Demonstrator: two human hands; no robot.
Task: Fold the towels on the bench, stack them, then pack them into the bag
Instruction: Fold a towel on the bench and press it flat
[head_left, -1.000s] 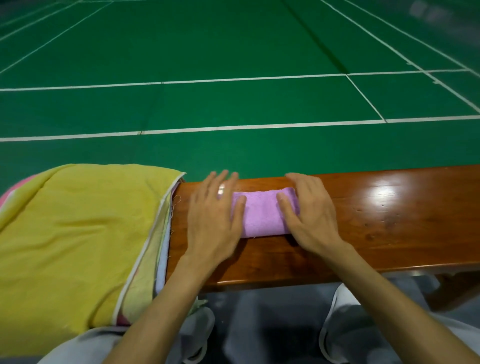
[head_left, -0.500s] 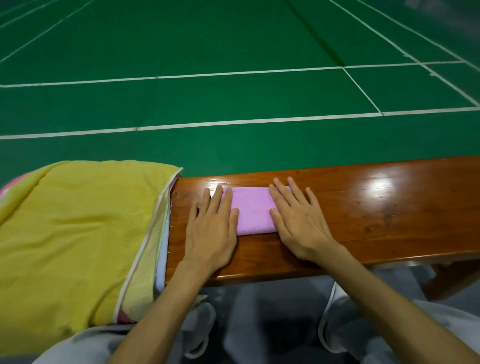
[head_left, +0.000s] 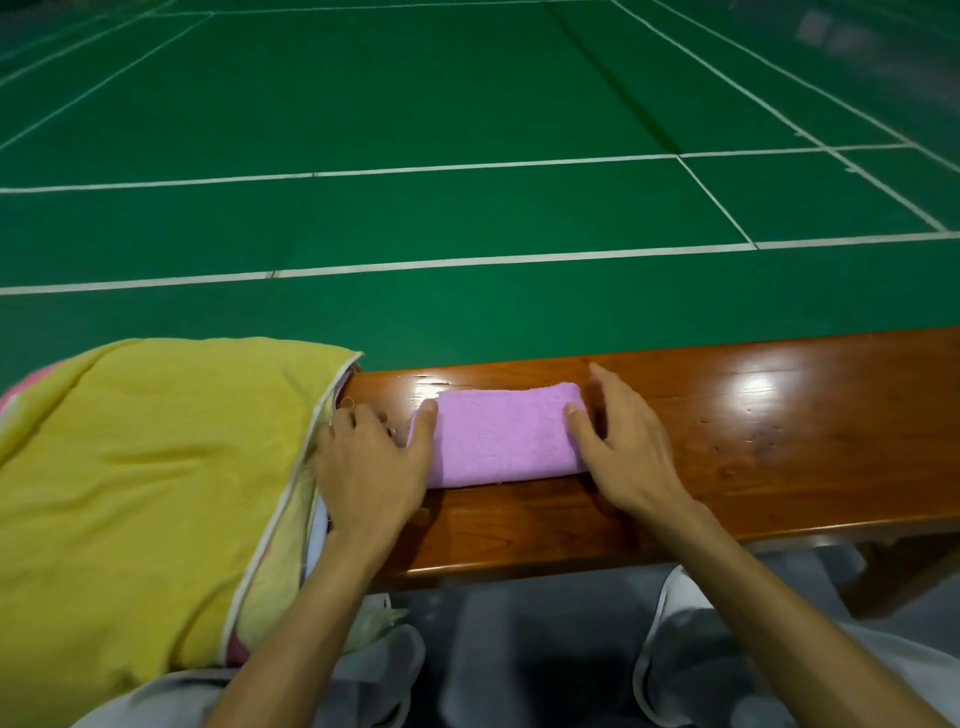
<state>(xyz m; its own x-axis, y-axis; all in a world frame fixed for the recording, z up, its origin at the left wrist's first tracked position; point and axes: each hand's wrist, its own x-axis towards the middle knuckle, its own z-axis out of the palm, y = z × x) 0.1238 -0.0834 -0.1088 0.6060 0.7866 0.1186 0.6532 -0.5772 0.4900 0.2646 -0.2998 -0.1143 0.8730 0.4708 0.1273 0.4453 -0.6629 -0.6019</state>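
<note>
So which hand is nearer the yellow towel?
Left. The left hand lies right beside the yellow towel, on the left end of the pink towel; the right hand is on its right end.

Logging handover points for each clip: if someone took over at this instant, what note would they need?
Left hand: thumb on the left end of the lilac towel, fingers curled beside it; a grip cannot be confirmed.
Right hand: fingers straight, thumb on the towel's right end.
Things: lilac towel lies folded on the bench; yellow towel lies over other layers at the left end. No bag in view.
Done: lilac towel folded.
To do: fold the remaining towels, stack, pack into the bag.
</note>
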